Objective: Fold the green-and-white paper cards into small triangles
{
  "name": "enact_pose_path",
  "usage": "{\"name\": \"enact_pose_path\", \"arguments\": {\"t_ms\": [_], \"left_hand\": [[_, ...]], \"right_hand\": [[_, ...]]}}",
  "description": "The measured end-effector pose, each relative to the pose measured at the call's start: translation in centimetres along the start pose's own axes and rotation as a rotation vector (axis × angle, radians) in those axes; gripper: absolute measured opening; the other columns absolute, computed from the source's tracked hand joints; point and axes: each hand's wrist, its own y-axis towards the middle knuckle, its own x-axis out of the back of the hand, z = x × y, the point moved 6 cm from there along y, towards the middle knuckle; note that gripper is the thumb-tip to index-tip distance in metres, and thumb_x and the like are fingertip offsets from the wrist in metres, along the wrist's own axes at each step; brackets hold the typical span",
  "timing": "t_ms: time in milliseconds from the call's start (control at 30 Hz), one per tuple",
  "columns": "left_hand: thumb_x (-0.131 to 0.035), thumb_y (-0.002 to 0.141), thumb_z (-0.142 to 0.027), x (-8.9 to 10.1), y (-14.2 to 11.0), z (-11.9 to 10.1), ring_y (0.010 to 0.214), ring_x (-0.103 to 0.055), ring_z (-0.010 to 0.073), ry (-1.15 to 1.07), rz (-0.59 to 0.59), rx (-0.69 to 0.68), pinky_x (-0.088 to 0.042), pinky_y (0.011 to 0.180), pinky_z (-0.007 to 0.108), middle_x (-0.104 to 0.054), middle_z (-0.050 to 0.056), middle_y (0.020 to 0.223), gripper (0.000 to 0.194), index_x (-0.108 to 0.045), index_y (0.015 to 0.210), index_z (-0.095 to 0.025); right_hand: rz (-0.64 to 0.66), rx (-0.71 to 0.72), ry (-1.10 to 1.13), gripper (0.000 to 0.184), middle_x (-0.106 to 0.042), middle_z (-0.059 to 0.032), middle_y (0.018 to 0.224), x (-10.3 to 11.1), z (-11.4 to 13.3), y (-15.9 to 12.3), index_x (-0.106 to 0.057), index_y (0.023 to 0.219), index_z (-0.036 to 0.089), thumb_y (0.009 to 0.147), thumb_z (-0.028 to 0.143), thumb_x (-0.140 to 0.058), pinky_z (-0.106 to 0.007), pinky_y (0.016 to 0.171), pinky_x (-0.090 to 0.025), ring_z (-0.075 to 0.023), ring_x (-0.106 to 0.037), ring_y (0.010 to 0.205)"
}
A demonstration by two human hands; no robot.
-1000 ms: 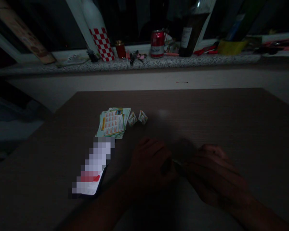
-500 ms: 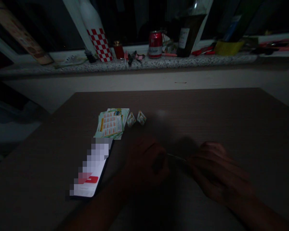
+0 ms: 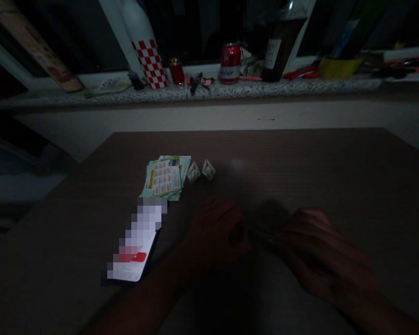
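Observation:
Low over the table, my left hand [image 3: 219, 232] is closed, its thumb and fingers pinched together. To its right my right hand [image 3: 321, 251] has its fingers together, pinching toward the left. Between them is a thin, dim piece that looks like a paper slip [image 3: 264, 236]; shadow hides most of it. A stack of printed paper cards [image 3: 164, 179] lies beyond my left hand. Beside the stack are two small folded paper pieces [image 3: 193, 172]. Left of my left forearm lies a lit phone [image 3: 136, 246], its screen partly pixelated.
The dim wooden table [image 3: 300, 158] meets a wall under a stone windowsill [image 3: 237, 90]. On the sill stand a red-and-white checkered bottle [image 3: 150, 60], a red can [image 3: 230, 65], a small red jar [image 3: 176, 72], a dark bottle [image 3: 274, 58] and a yellow container [image 3: 338, 69].
The view has shifted slightly, so the table things appear a little to the right. Both hands stay close together; the slip's bright edge between them now looks dimmer and lower.

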Motion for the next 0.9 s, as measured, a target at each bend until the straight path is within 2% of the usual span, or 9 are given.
{"name": "enact_pose_path", "arguments": {"t_ms": [300, 400, 467, 600, 767, 900], "left_hand": [[-0.057, 0.070, -0.013, 0.6, -0.1, 1.1, 0.072, -0.054, 0.0176, 0.090, 0.002, 0.070, -0.044, 0.068, 0.032, -0.058, 0.004, 0.074, 0.004, -0.055, 0.072, -0.016], [-0.059, 0.077, -0.019, 0.6, -0.2, 0.4, 0.082, -0.056, 0.0191, -0.005, -0.017, 0.059, -0.046, 0.074, 0.033, -0.061, 0.006, 0.086, 0.009, -0.058, 0.085, -0.016], [-0.059, 0.082, -0.022, -0.1, -0.3, -0.5, 0.087, -0.057, 0.0182, -0.089, 0.045, 0.014, -0.046, 0.078, 0.033, -0.064, 0.006, 0.092, 0.013, -0.059, 0.094, -0.017], [-0.053, 0.088, -0.018, -0.6, -0.4, -1.1, 0.079, -0.058, 0.0145, -0.185, 0.054, -0.022, -0.046, 0.077, 0.030, -0.066, 0.003, 0.083, 0.007, -0.060, 0.088, -0.017], [-0.055, 0.085, -0.016, -0.4, -0.5, -1.2, 0.076, -0.058, 0.0154, -0.207, 0.015, -0.029, -0.046, 0.074, 0.031, -0.066, 0.004, 0.080, 0.005, -0.059, 0.088, -0.016], [-0.057, 0.084, -0.018, -0.2, -0.4, -1.9, 0.074, -0.057, 0.0148, -0.161, -0.016, -0.068, -0.045, 0.071, 0.031, -0.066, 0.003, 0.078, 0.003, -0.059, 0.085, -0.016]], "right_hand": [[-0.016, -0.050, -0.021, 0.027, -0.069, -0.0037, 0.076, 0.6, -0.9, -0.3, -0.063, 0.096, 0.018, 0.075, 0.002, -0.064, -0.040, 0.068, -0.050, -0.0193, -0.065, 0.068], [-0.005, -0.035, 0.002, 0.023, -0.070, -0.0031, 0.075, 0.1, -0.8, -0.1, -0.063, 0.094, 0.019, 0.076, 0.003, -0.063, -0.039, 0.068, -0.050, -0.0183, -0.065, 0.067], [0.006, -0.027, 0.017, 0.022, -0.070, -0.0023, 0.074, -0.3, -0.8, -0.1, -0.063, 0.092, 0.019, 0.076, 0.004, -0.063, -0.039, 0.068, -0.050, -0.0178, -0.065, 0.067], [0.026, -0.038, 0.031, 0.026, -0.070, -0.0030, 0.076, -0.5, -1.1, -0.2, -0.064, 0.095, 0.019, 0.073, 0.004, -0.066, -0.039, 0.069, -0.050, -0.0192, -0.065, 0.070], [0.027, -0.041, 0.054, 0.023, -0.067, -0.0039, 0.072, -0.5, -1.1, 0.0, -0.063, 0.088, 0.017, 0.071, 0.001, -0.064, -0.040, 0.069, -0.049, -0.0190, -0.063, 0.067], [0.027, -0.031, 0.043, 0.016, -0.065, -0.0019, 0.069, -0.8, -0.9, 0.2, -0.063, 0.081, 0.019, 0.072, 0.006, -0.064, -0.038, 0.065, -0.049, -0.0175, -0.062, 0.064]]}}
